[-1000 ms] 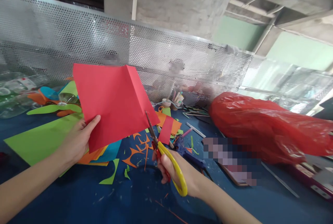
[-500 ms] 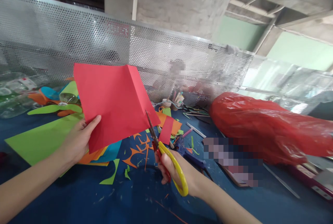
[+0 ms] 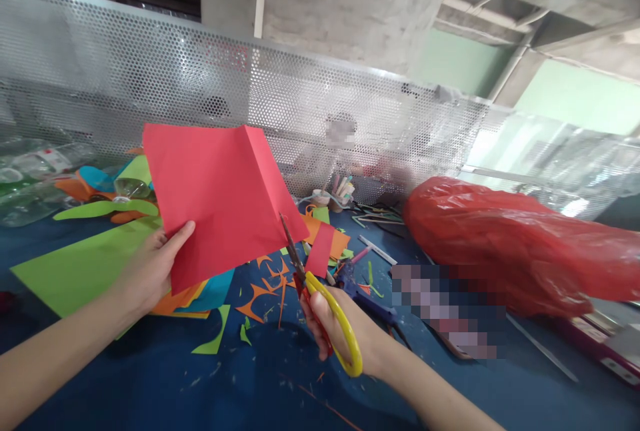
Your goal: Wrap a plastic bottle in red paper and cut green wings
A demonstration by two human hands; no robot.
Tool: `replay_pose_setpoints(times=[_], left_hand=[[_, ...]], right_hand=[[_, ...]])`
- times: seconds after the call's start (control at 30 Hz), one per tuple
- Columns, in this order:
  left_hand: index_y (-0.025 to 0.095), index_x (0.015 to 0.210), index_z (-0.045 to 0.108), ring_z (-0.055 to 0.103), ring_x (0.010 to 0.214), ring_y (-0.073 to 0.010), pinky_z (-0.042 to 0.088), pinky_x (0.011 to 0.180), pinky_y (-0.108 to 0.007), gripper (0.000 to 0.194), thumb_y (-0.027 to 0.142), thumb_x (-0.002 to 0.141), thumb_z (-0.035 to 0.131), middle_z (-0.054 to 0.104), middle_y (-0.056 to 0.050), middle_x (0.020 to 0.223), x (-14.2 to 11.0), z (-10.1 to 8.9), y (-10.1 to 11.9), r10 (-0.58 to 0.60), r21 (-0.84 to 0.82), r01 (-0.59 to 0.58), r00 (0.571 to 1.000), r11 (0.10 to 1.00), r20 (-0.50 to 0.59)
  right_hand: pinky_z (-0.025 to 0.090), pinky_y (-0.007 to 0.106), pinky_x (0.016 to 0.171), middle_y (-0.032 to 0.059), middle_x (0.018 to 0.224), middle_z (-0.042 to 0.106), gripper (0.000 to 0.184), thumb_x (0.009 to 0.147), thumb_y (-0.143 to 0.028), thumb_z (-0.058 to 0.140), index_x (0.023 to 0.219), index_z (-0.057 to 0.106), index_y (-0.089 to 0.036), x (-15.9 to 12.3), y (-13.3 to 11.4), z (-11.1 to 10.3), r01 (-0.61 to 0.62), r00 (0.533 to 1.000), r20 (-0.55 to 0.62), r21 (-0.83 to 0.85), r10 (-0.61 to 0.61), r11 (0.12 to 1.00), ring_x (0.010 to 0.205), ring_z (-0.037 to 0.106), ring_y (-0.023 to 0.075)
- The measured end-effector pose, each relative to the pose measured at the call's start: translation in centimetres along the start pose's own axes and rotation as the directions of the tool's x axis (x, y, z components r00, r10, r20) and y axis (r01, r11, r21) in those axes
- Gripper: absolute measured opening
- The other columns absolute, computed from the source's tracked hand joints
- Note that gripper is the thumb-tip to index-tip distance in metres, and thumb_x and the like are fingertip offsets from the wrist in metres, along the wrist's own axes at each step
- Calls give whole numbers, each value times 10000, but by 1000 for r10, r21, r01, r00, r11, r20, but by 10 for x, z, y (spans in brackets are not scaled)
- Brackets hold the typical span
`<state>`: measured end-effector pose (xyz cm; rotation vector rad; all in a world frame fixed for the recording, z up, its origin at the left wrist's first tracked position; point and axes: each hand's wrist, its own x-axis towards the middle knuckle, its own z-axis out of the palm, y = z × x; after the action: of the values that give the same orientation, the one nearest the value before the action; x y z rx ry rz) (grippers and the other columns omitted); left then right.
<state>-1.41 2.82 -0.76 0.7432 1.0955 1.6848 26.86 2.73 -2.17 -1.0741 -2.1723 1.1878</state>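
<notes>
A sheet of red paper (image 3: 213,197) with a fold along its right part is raised above the blue table. My left hand (image 3: 155,267) pinches its lower left edge, thumb on the near face. My right hand (image 3: 345,324) grips scissors (image 3: 340,331) with one yellow and one red handle. The scissor blades point up and left, and lie at the sheet's lower right edge beside the fold. A cut strip of red paper (image 3: 321,249) rests on orange paper just right of the blades. Green paper (image 3: 85,261) lies under and left of my left hand.
Orange scraps (image 3: 260,297) and a green offcut (image 3: 215,334) litter the table. A blue glue gun (image 3: 370,301) lies beyond my right hand. Plastic bottles (image 3: 35,177) stand far left, a red plastic bag (image 3: 510,244) at right. A perforated metal screen (image 3: 170,84) runs behind.
Almost nothing differs. The red paper and the scissors have shifted very slightly, with both hands keeping their hold.
</notes>
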Motion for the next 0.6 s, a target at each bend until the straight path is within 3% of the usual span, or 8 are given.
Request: replay_pose_setpoints(times=[0.27, 0.6], left_hand=[[223, 979, 688, 727, 816, -201, 622, 696, -262, 276, 259, 719, 777, 744, -48, 1018, -1, 2, 0, 15, -35, -15, 1000, 999, -5], [237, 997, 681, 719, 821, -156, 609, 728, -230, 190, 217, 809, 699, 743, -2, 1025, -1, 2, 0, 15, -78, -12, 999, 997, 39]], right_hand=[[342, 183, 363, -42, 512, 448, 614, 838, -767, 260, 683, 413, -193, 0, 3, 0, -12, 1000, -12, 32, 13, 999, 360, 444, 72], [348, 173, 329, -54, 472, 417, 638, 799, -807, 266, 668, 401, -197, 0, -6, 3, -63, 996, -56, 33, 65, 997, 334, 412, 64]])
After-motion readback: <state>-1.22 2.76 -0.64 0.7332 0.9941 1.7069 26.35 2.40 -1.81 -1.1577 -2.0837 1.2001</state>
